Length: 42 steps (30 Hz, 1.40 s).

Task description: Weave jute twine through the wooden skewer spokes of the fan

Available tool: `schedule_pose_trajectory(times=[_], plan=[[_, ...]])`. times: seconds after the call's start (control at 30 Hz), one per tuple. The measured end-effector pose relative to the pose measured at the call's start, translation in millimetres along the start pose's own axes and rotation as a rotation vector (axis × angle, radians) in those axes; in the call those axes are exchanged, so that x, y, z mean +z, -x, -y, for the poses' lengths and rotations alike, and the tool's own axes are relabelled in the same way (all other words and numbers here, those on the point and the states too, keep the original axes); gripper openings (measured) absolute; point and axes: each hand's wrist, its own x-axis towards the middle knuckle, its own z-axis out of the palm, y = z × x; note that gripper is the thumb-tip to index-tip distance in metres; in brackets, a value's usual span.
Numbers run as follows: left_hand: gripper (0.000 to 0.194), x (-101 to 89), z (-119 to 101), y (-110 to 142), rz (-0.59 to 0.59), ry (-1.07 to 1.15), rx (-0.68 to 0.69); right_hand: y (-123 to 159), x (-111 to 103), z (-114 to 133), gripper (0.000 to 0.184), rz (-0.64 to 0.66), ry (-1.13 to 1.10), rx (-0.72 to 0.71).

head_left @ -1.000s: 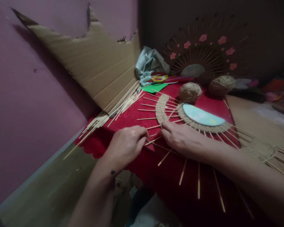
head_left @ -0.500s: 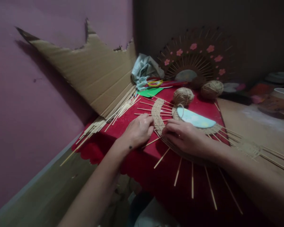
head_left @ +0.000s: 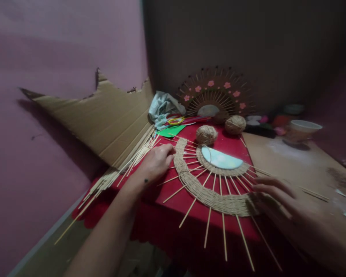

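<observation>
A half-round woven fan (head_left: 216,200) of thin sticks and twine lies on the red cloth, its sticks spreading out from a pale blue half-disc (head_left: 223,158). At its left edge my left hand (head_left: 159,158) is closed, fingers bent around the outer rim of the woven band and its stick ends. My right hand (head_left: 282,200) is at the band's right end, fingers stretched out and slightly apart, a little blurred. It covers that end of the band, and whether the fingertips touch it I cannot tell. A ball of twine (head_left: 207,134) sits just behind the half-disc.
Loose sticks (head_left: 112,179) lie along the left edge, beside leaning cardboard (head_left: 95,119). Behind are green paper (head_left: 172,131), yellow-handled scissors (head_left: 175,121), a second twine ball (head_left: 235,124) and a finished flowered fan (head_left: 216,90). A plastic tub (head_left: 305,130) stands right on the brown surface.
My right hand has moved right, from the band's left part to its right end, and its fingers have opened. My left hand stays at the left rim. The view has shifted.
</observation>
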Motion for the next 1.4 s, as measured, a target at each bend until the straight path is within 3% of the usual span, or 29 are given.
schedule_pose_trajectory(times=[0.17, 0.27, 0.37, 0.5, 0.77, 0.87, 1.0, 1.07, 1.13, 1.2, 1.3, 1.4], plan=[[0.03, 5.3, 15.4, -63.8, 0.021, -0.109, 0.014, 33.8, -12.7, -14.1, 0.023, -0.029, 0.059, 0.076], [0.038, 19.2, 19.2, -97.6, 0.072, -0.12, 0.074, 36.4, -7.2, -11.8, 0.028, -0.022, 0.105, 0.123], [0.031, 28.9, 17.8, -113.6, 0.139, -0.137, 0.13, 32.2, 2.5, -12.3, 0.036, -0.012, 0.113, 0.143], [0.023, 28.8, 17.0, -113.5, 0.179, -0.157, 0.167, 22.2, 10.3, -20.1, 0.04, 0.038, 0.116, 0.172], [0.024, 34.0, 18.7, -106.0, 0.231, -0.059, 0.221, -21.6, 8.9, -47.6, 0.038, 0.207, 0.05, 0.211], [0.025, 41.4, 21.0, -107.3, 0.215, -0.03, 0.193, -37.3, 0.1, -57.7, 0.037, 0.273, 0.026, 0.19], [0.03, 49.9, 26.5, -109.2, 0.18, 0.003, 0.169, -72.9, -21.3, -61.3, 0.032, 0.456, 0.075, 0.143], [0.031, 51.5, 27.5, -108.4, 0.159, 0.013, 0.173, -101.1, -25.2, -57.0, 0.037, 0.429, 0.1, 0.182], [0.026, 50.6, 25.4, -105.6, 0.12, 0.021, 0.185, -132.4, -17.9, -49.5, 0.051, 0.293, 0.075, 0.175], [0.015, 48.1, 19.4, -100.9, 0.058, 0.026, 0.22, -161.5, -0.7, -41.2, 0.064, 0.236, 0.046, 0.12], [0.016, 46.7, 4.5, -92.8, -0.027, 0.031, 0.318, -192.9, 30.6, -34.0, 0.075, 0.198, 0.008, -0.013], [0.025, 53.0, -10.8, -88.2, -0.042, 0.022, 0.41, -209.3, 52.1, -37.9, 0.074, 0.237, -0.029, -0.088]])
